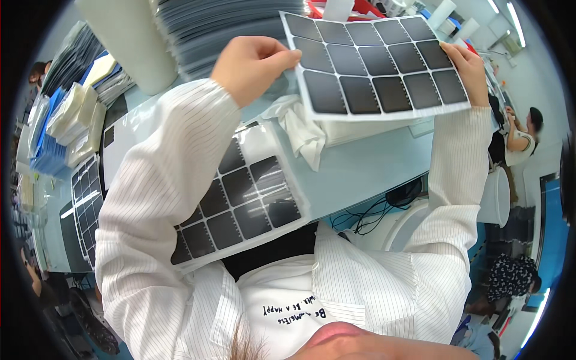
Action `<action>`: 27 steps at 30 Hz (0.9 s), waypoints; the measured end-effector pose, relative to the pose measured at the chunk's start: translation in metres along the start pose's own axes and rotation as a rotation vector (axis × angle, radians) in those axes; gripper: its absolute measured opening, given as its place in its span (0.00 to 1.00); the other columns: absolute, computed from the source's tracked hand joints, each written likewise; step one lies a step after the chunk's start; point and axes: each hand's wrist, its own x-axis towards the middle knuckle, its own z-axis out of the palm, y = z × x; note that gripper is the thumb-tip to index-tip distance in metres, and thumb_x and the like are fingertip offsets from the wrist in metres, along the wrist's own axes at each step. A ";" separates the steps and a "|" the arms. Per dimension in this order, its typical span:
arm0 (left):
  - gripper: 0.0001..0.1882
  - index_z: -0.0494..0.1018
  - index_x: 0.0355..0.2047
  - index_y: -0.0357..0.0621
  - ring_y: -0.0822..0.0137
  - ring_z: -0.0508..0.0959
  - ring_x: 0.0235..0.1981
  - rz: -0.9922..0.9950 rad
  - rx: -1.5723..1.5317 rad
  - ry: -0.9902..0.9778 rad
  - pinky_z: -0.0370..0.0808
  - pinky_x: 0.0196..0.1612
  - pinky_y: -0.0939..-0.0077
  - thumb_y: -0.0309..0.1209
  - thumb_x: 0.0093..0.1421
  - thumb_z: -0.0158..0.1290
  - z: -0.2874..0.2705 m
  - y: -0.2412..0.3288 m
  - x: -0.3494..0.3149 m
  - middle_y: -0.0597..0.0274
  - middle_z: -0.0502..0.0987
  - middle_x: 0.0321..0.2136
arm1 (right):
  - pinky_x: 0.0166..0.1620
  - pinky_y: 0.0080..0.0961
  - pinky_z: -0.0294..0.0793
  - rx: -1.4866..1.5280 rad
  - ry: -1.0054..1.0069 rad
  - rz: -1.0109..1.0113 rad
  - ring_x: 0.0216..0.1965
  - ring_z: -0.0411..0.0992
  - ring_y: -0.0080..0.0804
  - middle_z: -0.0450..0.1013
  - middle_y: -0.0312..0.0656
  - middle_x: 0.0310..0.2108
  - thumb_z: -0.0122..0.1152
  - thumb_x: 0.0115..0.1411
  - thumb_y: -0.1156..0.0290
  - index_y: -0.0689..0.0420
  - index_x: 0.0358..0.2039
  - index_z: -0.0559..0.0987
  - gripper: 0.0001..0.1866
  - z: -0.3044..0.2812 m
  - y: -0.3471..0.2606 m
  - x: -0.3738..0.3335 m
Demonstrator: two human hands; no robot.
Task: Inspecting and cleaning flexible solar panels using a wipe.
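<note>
A white-bordered sheet of dark rounded squares (pixel 379 60) is held up and tilted above the table. My right hand (pixel 470 71) grips its right edge, thumb in front. At the sheet's left edge, my left hand (pixel 252 65) has thumb and forefinger pinched together, the tips meeting the border; its other fingers are curled. Below my left forearm lies a stack of similar dark-square sheets (pixel 252 217) at the near table edge, partly covered by my sleeve. A crumpled white cloth (pixel 298 129) rests under the raised sheet.
A tall white roll (pixel 127 45) and a thick pile of dark sheets (pixel 216 33) stand at the back. Packets and folders (pixel 75 117) are heaped at left. A red bin (pixel 360 9) sits far back. Black cables (pixel 369 219) hang beyond the table's near edge. Other people (pixel 522 141) are at right.
</note>
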 end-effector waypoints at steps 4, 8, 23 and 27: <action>0.13 0.76 0.23 0.40 0.79 0.63 0.19 -0.023 -0.049 -0.008 0.59 0.24 0.82 0.39 0.51 0.54 0.040 0.006 0.033 0.71 0.66 0.15 | 0.27 0.10 0.65 0.029 -0.114 0.102 0.25 0.68 0.13 0.73 0.31 0.26 0.55 0.57 0.64 0.64 0.35 0.78 0.15 -0.028 0.049 0.039; 0.14 0.76 0.22 0.42 0.79 0.61 0.19 -0.053 -0.063 -0.001 0.57 0.25 0.83 0.40 0.52 0.54 0.062 0.008 0.043 0.73 0.64 0.14 | 0.27 0.10 0.65 -0.052 -0.138 0.153 0.24 0.68 0.13 0.73 0.31 0.26 0.55 0.57 0.62 0.64 0.35 0.78 0.16 -0.037 0.072 0.054; 0.17 0.75 0.31 0.39 0.66 0.72 0.29 0.229 0.526 -0.327 0.69 0.32 0.76 0.40 0.48 0.59 0.004 -0.032 -0.042 0.61 0.73 0.27 | 0.25 0.09 0.65 -0.013 -0.171 0.159 0.23 0.68 0.11 0.73 0.29 0.24 0.56 0.57 0.59 0.61 0.34 0.78 0.16 -0.029 0.114 0.069; 0.26 0.71 0.41 0.41 0.58 0.68 0.45 0.349 0.703 -0.326 0.66 0.47 0.66 0.41 0.43 0.62 -0.006 -0.055 -0.063 0.56 0.70 0.41 | 0.22 0.08 0.61 0.006 -0.166 0.150 0.20 0.64 0.09 0.71 0.26 0.22 0.56 0.57 0.58 0.60 0.34 0.78 0.17 -0.024 0.115 0.069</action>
